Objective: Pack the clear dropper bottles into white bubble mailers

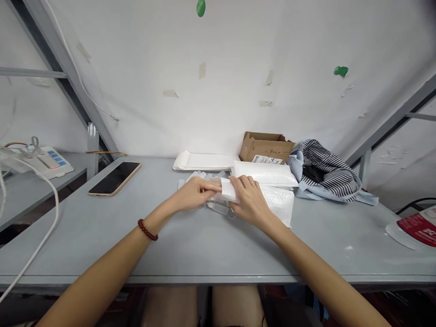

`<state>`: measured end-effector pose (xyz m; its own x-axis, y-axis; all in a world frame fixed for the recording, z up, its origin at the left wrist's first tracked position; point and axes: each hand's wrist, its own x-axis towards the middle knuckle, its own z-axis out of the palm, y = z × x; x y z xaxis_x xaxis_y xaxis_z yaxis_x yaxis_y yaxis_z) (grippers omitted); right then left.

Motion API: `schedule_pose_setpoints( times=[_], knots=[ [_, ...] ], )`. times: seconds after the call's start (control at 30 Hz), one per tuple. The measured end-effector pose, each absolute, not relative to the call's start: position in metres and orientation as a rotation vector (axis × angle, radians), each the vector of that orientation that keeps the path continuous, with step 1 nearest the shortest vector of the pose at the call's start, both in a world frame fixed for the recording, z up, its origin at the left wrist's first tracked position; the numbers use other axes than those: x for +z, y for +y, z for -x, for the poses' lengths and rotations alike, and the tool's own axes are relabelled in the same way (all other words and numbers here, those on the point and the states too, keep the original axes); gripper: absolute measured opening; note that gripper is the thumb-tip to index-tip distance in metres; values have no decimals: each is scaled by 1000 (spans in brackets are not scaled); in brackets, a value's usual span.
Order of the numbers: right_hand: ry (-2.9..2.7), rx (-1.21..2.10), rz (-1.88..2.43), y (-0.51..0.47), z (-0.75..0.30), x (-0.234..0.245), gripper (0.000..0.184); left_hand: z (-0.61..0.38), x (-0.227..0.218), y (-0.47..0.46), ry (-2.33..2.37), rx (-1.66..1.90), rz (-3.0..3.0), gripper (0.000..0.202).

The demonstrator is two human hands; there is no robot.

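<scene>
My right hand [250, 200] is wrapped around a white bubble mailer [229, 188], whose bubbled body reaches out to the right behind the hand. At the mailer's left end, my left hand [195, 193] has its fingers pressed together, the fingertips touching or just inside the end. What they pinch, if anything, is hidden. Several small translucent plastic pieces with thin loops, such as this one [218, 208], lie on the table below and behind my hands. More bubble mailers [267, 172] are stacked just behind my right hand.
A flat white stack [207, 161] lies by the wall, beside an open cardboard box [265, 146]. Striped cloth [327, 170] is bunched at the right. A phone [116, 179] rests at the left, near a white cable [51, 227]. A red and white round object [417, 229] sits at the right edge.
</scene>
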<state>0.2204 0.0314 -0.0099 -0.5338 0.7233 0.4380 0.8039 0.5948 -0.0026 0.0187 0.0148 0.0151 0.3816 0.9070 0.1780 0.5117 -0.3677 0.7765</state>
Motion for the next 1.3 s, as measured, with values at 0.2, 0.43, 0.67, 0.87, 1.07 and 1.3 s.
schedule_pose_setpoints(
  times=[0.2, 0.43, 0.67, 0.87, 1.07, 1.3],
  knots=[
    [-2368, -257, 1296, 35, -225, -4, 55, 34, 19, 38, 1954, 1026, -1829, 18],
    [-2374, -255, 1263, 35, -224, -5, 54, 57, -14, 57, 2196, 817, -1708, 21],
    [-2375, -237, 1280, 34, -224, -5, 55, 61, 4, 57, 2221, 891, -1585, 20],
    [-2374, -286, 1273, 35, -224, -8, 52, 41, 26, 42, 1403, 1497, -1250, 37],
    [-2371, -287, 1283, 36, -224, -9, 52, 12, 19, 35, 1155, 1370, -1259, 39],
    [-2384, -235, 1323, 34, -222, -8, 49, -24, 10, 19, 1241, 1280, -1545, 32]
  ],
)
